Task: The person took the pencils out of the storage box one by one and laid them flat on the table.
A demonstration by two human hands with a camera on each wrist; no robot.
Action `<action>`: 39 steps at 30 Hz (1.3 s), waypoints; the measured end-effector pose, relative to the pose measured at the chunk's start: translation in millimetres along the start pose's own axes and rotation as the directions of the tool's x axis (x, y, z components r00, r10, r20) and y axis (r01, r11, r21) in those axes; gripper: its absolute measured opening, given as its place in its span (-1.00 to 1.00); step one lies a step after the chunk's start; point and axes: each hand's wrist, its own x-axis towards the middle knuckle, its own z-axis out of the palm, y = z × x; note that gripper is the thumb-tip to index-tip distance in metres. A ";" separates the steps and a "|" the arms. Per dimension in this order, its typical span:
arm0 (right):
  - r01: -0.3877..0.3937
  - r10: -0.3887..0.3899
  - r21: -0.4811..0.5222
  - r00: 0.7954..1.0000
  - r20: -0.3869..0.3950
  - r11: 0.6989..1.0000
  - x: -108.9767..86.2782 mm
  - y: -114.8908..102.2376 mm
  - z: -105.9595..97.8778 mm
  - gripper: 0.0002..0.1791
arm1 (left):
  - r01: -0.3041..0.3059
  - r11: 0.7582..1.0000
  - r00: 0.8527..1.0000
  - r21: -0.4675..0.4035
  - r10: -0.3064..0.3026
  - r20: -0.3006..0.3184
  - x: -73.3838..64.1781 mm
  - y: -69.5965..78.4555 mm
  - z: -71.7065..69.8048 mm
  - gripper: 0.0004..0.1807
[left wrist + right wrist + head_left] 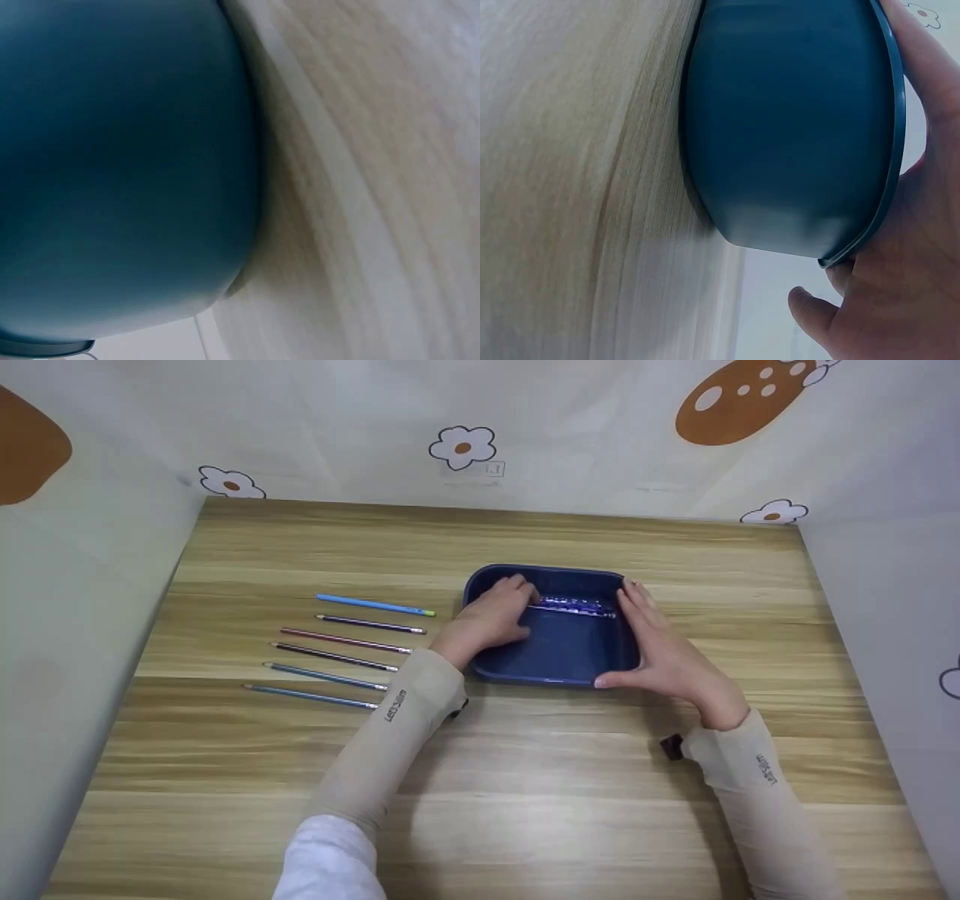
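Note:
A dark blue plastic box with rounded corners stands on the wooden table, and its outer wall fills much of the left wrist view. Inside, along the far side, lie shiny purple pencil-like sticks. My left hand reaches in over the left rim, bent fingers at the sticks' left end and thumb apart. What lies under those fingers is hidden. My right hand grips the box's right side, thumb on the near rim and fingers at the far corner. The right wrist view shows that hand against the rim.
Left of the box, several pencils lie roughly parallel on the table: a bright blue one farthest back, a red one and dark and blue ones nearer. My left forearm passes close to their right ends. Patterned walls border the table.

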 end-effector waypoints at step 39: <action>-0.013 0.013 0.006 1.000 0.005 1.000 1.3 0.3 1.8 0.46 | -0.106 0.993 0.989 -0.054 0.110 0.096 4.4 0.0 0.4 -0.73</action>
